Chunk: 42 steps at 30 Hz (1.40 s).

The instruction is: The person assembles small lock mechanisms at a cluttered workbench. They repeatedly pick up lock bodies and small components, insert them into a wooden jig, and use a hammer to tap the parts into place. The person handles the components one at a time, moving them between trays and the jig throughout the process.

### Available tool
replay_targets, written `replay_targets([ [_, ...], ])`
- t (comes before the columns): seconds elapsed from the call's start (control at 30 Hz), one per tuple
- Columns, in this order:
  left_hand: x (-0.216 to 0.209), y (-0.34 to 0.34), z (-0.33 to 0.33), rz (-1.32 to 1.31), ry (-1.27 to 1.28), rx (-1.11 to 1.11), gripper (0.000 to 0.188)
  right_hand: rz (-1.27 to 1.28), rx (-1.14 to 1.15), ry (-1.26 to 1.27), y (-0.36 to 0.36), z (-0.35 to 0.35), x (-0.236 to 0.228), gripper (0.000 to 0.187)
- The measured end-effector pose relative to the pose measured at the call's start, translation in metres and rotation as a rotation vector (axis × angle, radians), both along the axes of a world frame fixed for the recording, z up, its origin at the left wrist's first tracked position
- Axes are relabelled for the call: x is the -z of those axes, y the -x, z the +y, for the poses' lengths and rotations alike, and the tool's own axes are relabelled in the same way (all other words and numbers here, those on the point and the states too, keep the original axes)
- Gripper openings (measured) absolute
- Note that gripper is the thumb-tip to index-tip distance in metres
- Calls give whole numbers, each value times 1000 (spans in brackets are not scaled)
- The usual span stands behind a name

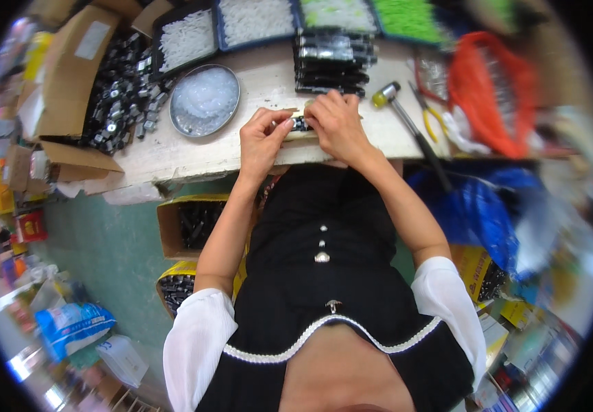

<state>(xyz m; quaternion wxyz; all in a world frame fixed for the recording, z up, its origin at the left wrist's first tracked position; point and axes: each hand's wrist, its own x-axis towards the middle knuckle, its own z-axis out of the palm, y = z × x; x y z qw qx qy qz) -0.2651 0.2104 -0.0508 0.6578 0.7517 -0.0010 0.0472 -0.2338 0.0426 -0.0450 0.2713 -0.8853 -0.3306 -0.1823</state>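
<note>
My left hand (262, 139) is closed in a pinch at the left end of a small black part (300, 124) with shiny bits. My right hand (340, 128) curls over the part's right end, its fingers hiding much of it. Both hands are at the table's front edge, above a pale block or strip. Just beyond them rises a stack of black, shiny-sided pieces (334, 58). To the right of my right hand lies a hammer (410, 123) with a yellowish head and a dark handle, and beside it yellow-handled pliers (428, 118).
A round metal dish (204, 126) of whitish stuff stands left, near a cardboard box (77, 79) spilling black and metal parts. Trays (255, 42) of white and green pieces line the back. A red plastic bag (467, 103) is at right. Below the table are boxes (173, 230) of black parts.
</note>
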Motion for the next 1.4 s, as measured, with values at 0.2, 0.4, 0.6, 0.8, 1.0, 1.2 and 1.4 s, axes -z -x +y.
replay_targets([
  [0.2,4,-3,1,8,-54,12,14,-35,-20,46,-3,6,5,9],
  [0.4,5,-4,2,-1,-122,36,14,-21,-19,101,-5,3,5,8],
  [0.6,6,-10,0,-51,-207,14,17,-59,-10,88,-4,2,7,8],
  [0.8,-2,-16,-5,-100,-603,51,19,-104,-22,48,-4,-1,4,10],
  [1.0,-32,-42,-6,50,-817,231,21,-7,3,-182,5,-26,-23,9],
  [1.2,-87,-115,-14,-242,-472,160,17,93,27,-220,28,-55,-22,9],
  [1.4,-81,-221,-49,-326,-1179,312,19,116,9,-207,28,-59,-26,10],
])
